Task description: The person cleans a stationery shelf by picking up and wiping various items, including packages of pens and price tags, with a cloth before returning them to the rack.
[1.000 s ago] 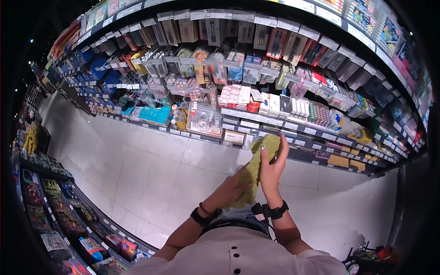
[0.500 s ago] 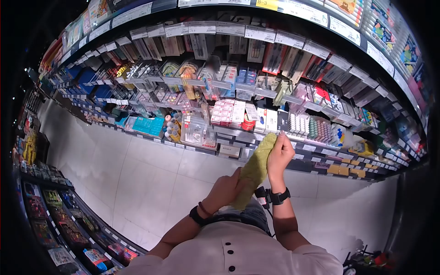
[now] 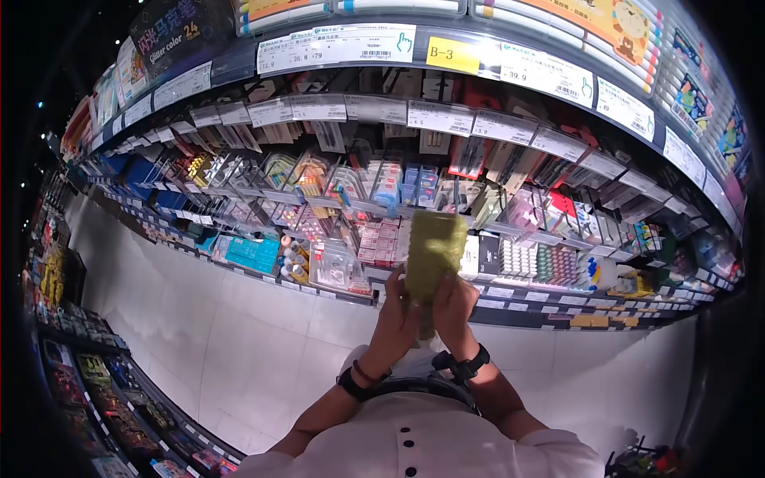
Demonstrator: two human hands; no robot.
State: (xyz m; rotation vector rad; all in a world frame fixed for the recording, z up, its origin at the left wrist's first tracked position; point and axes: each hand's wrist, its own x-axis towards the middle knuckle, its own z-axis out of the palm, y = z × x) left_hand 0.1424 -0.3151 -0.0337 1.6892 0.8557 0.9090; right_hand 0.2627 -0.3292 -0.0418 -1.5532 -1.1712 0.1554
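Left hand [image 3: 396, 315] and right hand [image 3: 456, 306], side by side, clamp the cloth [image 3: 434, 243] at its lower end; its long axis runs vertically.

A shop aisle is shown. A long dark shelving unit [image 3: 518, 315] packed with stationery is seen curving along the far side. Its edges are lined with white price labels [image 3: 335, 46] and one yellow tag [image 3: 453, 56]. The floor [image 3: 239, 334] is laid with large pale glossy tiles. A second dark rack [image 3: 88, 378] of packaged goods is set along its lower-left edge.
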